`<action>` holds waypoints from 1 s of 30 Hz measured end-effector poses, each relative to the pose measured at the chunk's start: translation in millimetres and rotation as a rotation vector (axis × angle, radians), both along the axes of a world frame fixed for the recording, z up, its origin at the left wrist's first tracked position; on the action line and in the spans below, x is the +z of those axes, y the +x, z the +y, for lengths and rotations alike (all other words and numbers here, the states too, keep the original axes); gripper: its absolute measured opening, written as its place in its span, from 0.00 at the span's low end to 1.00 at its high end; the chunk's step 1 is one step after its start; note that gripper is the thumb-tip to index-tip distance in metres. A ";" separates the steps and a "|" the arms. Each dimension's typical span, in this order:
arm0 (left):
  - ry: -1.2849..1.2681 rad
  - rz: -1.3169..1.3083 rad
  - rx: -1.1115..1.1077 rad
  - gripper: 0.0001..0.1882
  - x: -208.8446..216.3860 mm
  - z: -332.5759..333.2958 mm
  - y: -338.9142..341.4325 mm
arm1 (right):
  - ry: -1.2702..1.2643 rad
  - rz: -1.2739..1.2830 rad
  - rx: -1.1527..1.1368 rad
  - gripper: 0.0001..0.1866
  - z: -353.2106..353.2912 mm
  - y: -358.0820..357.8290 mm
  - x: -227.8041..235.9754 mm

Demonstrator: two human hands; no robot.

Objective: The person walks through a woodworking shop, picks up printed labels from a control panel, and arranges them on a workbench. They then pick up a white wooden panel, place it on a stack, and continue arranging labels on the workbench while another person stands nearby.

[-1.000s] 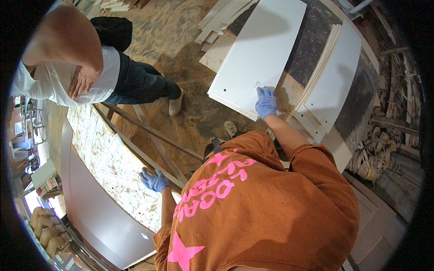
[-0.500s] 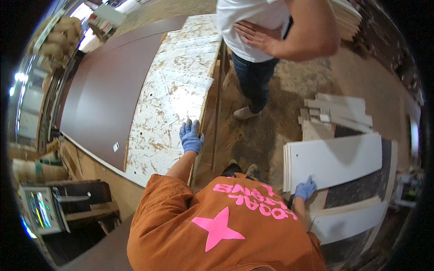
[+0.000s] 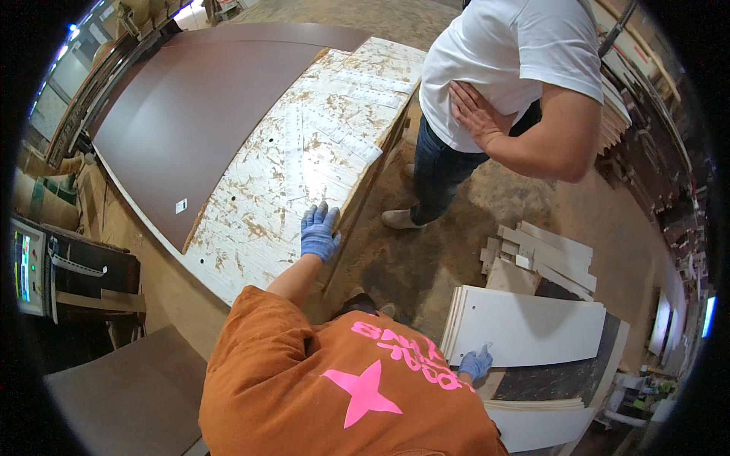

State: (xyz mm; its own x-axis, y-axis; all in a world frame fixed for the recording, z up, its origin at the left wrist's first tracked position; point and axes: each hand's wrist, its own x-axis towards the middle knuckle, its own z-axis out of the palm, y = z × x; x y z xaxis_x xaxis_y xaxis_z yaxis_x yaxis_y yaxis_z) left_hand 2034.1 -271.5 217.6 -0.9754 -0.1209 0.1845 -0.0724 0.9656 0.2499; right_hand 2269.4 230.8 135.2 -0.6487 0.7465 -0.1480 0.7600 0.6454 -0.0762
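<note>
A broad worktop (image 3: 251, 220) of rough, white-flecked chipboard fills the upper left, and everything else sits around it. Lying on its far side is a large dark brown board (image 3: 190, 114), which covers most of the surface away from the person. Standing off the worktop's right edge is a second person in a white shirt (image 3: 502, 68) and dark jeans, one bare hand pressed against the lower back. On the floor further right of the worktop, well apart from it, lies a stack of white panels (image 3: 532, 330) on darker sheets, with a smaller heap of short offcuts (image 3: 536, 254) just beyond it. To the worktop's left, at the rim of the view, a small lit screen (image 3: 26, 266) shows.

The left hand (image 3: 319, 232), in a blue glove, rests flat on the worktop's near right edge, fingers spread and relaxed, gripping nothing. The right hand (image 3: 476, 363), also in a blue glove, touches the near left corner of the top white panel; whether its fingers clasp the edge or merely rest there cannot be told.
</note>
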 end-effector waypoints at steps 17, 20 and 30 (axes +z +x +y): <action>-0.096 0.010 -0.046 0.36 -11.4 -8.9 5.4 | -0.103 0.001 -0.077 0.28 13.2 -18.7 10.4; -0.130 -0.013 -0.111 0.36 -14.2 1.9 -7.4 | -0.086 0.012 0.067 0.40 3.1 -4.3 1.5; -0.112 -0.012 -0.098 0.35 -17.2 -0.1 -9.6 | -0.090 -0.216 0.129 0.49 -39.9 -39.9 19.1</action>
State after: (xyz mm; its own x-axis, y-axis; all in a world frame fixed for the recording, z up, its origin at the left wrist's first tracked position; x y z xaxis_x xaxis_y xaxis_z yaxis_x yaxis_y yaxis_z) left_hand 2024.4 -271.6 200.5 -0.9837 -0.0046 0.1798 0.0210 0.9899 0.1402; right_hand 2229.5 190.9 154.3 -0.6837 0.6376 -0.3551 0.6772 0.7356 0.0171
